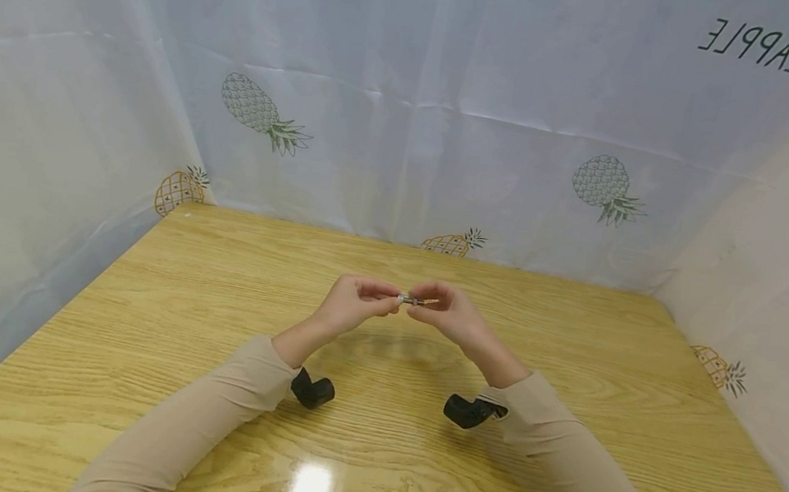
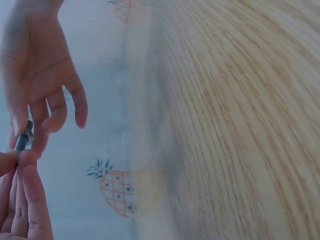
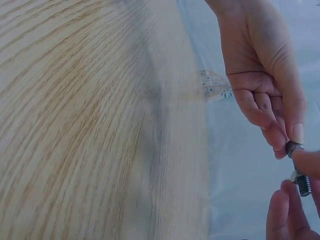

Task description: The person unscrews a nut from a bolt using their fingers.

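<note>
A small metal bolt (image 3: 304,186), with a threaded end and what looks like a light nut (image 3: 294,177) on it, is held level above the table between both hands. My left hand (image 1: 352,304) pinches one end between thumb and fingertips, as the left wrist view also shows. The thumb and curled fingers of my right hand (image 1: 447,312) are around the other end of the bolt. In the right wrist view, its thumb (image 3: 307,163) crosses the shank and partly hides it. How firmly these fingers press is too small to tell.
Beneath the hands lies a wood-grain table (image 1: 208,279). A white curtain (image 1: 405,172) with pineapple prints stands at its back and sides. Black wrist-worn devices, one at the left cuff (image 1: 313,390) and one at the right cuff (image 1: 468,412), jut inward over the table.
</note>
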Tool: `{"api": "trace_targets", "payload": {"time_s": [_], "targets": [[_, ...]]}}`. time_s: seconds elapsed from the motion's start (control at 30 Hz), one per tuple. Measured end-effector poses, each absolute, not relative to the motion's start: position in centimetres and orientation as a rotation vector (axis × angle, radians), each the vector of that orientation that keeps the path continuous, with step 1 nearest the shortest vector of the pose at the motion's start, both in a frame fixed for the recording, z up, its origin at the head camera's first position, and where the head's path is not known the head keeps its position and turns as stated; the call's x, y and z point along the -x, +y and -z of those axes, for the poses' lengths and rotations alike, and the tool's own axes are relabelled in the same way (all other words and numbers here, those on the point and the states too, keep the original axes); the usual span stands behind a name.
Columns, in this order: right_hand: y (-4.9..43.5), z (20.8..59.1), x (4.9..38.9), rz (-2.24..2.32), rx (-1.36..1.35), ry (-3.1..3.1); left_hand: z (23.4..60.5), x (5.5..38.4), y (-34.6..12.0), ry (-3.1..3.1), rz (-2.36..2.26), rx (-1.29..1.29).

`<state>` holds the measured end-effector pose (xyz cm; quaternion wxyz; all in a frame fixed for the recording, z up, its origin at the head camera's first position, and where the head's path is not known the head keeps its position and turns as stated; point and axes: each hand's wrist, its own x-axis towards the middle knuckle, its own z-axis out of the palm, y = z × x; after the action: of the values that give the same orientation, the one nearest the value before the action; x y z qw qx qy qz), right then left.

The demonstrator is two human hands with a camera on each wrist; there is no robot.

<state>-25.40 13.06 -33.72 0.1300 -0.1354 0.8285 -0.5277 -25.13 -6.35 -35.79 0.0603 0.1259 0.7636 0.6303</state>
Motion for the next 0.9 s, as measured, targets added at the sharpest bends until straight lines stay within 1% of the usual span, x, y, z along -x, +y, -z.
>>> {"api": "trace_targets", "payload": {"time_s": [0.37, 0.6, 0.9], "targets": [[13.05, 33.64, 25.42, 1.446, 0.322, 2.412, 35.69, 25.18, -6.43, 2.317, -1.913, -0.375], [12.98, 33.47, 25.27, 1.535, 0.360, 2.399, 35.78, 25.24, -6.51, 2.315, -1.913, -0.375], [13.03, 33.47, 25.28, 1.460, 0.325, 2.413, 35.74, 25.28, -6.54, 2.313, -1.911, -0.380]]}}
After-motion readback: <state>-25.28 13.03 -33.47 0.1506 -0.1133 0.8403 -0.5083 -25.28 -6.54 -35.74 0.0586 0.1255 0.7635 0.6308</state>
